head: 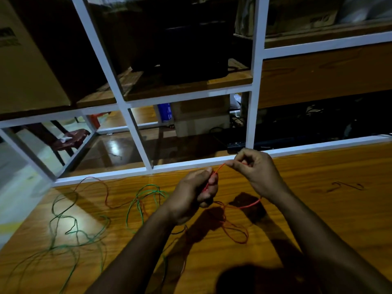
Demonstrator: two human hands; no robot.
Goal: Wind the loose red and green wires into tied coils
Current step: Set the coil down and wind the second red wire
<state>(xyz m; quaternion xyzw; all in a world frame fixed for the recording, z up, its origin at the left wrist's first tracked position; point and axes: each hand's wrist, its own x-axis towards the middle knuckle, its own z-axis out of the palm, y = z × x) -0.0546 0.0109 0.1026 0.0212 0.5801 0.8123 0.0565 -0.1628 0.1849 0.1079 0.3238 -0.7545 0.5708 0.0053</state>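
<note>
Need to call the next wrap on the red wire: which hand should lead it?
Probably the right hand. It pinches the free stretch of red wire and sits clear above the table; the left hand is fisted round the gathered part, so it serves best as the anchor.

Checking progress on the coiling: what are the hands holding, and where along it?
Both hold the red wire. The left hand grips a bunched part; the right hand pinches the strand just beyond it.

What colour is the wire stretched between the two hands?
Red: the red wire runs from the left hand to the right hand, clearest in the head view.
</note>
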